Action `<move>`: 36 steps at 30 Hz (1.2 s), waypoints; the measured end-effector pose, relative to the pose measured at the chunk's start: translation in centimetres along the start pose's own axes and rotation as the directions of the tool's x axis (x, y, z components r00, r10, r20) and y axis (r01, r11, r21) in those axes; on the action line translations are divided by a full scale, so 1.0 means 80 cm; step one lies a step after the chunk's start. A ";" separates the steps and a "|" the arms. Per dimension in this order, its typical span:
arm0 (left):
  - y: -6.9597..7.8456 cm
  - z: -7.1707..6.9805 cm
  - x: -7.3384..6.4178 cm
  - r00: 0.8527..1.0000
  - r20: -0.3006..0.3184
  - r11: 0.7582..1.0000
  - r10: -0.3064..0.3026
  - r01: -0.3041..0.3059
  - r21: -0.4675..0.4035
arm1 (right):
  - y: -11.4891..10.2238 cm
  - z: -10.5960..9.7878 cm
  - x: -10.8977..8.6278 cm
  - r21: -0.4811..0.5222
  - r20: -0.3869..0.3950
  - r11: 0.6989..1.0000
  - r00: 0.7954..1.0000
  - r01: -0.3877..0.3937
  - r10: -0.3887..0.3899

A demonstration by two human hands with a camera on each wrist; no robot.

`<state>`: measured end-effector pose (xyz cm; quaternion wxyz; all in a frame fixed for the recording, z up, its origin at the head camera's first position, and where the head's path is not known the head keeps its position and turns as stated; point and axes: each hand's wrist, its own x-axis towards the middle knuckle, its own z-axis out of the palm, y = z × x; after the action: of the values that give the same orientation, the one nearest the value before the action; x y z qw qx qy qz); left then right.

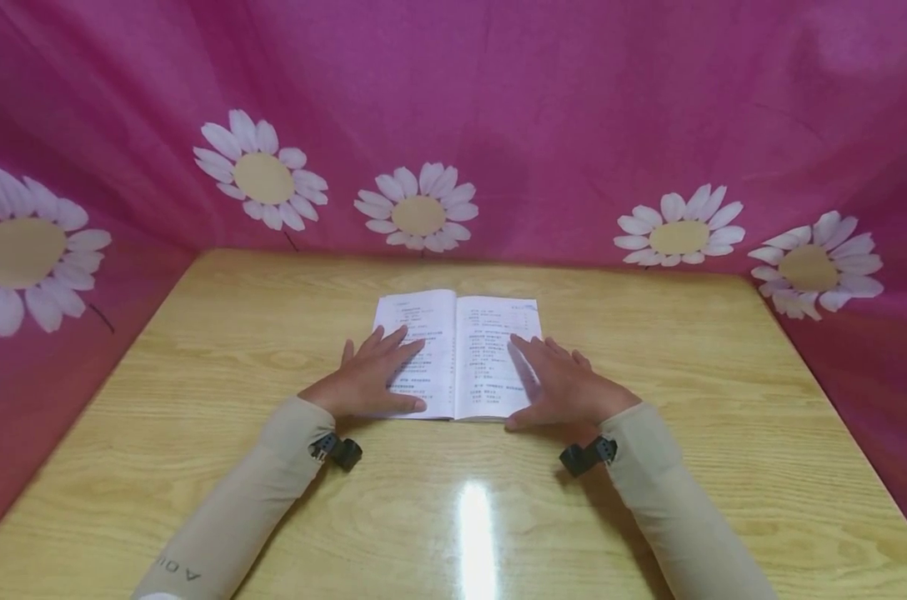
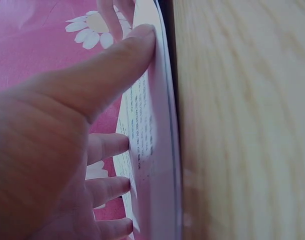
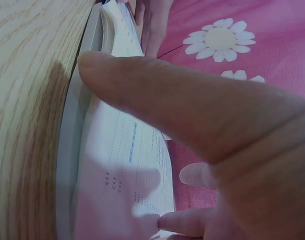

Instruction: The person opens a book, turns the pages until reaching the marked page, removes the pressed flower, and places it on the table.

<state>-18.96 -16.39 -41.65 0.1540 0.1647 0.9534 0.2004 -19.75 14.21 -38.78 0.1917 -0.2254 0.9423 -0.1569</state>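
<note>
Lying outspread, the left grip (image 1: 365,375) and right grip (image 1: 569,387) touch opposite sides of an open book (image 1: 474,358) on the surface (image 1: 401,508).

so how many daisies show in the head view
5: far-left daisy, upper-left daisy, middle daisy beyond the book, inner-right daisy, far-right daisy; more may be hidden.

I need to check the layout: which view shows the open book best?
The head view: it shows both halves of the open book, though the left hand and right hand cover parts. Both wrist views show it steeply slanted and partly hidden.
</note>
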 end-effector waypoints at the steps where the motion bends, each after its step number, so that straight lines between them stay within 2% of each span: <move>1: 0.000 0.000 0.000 1.000 0.001 1.000 -0.001 0.001 -0.001 | 0.000 0.000 0.000 0.007 -0.001 1.000 1.000 0.001 -0.001; 10: -0.001 0.000 -0.001 1.000 0.002 1.000 -0.002 0.002 -0.007 | 0.001 0.001 0.003 0.049 0.006 0.998 1.000 0.028 -0.028; 19: 0.001 0.000 -0.001 1.000 0.005 1.000 -0.012 0.012 -0.007 | 0.002 0.002 0.002 0.144 -0.018 0.984 0.994 0.106 -0.105; 22: 0.000 0.000 -0.001 1.000 0.004 1.000 -0.004 0.004 -0.008 | 0.002 0.001 0.001 0.245 -0.024 0.959 0.990 0.144 -0.142; 26: -0.001 0.000 0.000 1.000 0.001 1.000 0.004 -0.004 -0.008 | 0.003 0.000 0.001 0.363 -0.027 0.910 0.978 0.201 -0.206; 31: -0.001 -0.001 0.000 1.000 0.002 1.000 0.008 -0.008 -0.009 | 0.003 -0.001 0.000 0.409 -0.039 0.880 0.968 0.241 -0.247; 36: 0.000 -0.002 0.000 1.000 0.000 1.000 0.012 -0.012 0.014 | -0.001 -0.004 -0.003 0.469 -0.044 0.850 0.968 0.240 -0.249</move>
<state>-19.00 -16.44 -41.54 0.1518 0.1714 0.9538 0.1944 -19.67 14.33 -38.39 0.2275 -0.2913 0.8378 -0.4017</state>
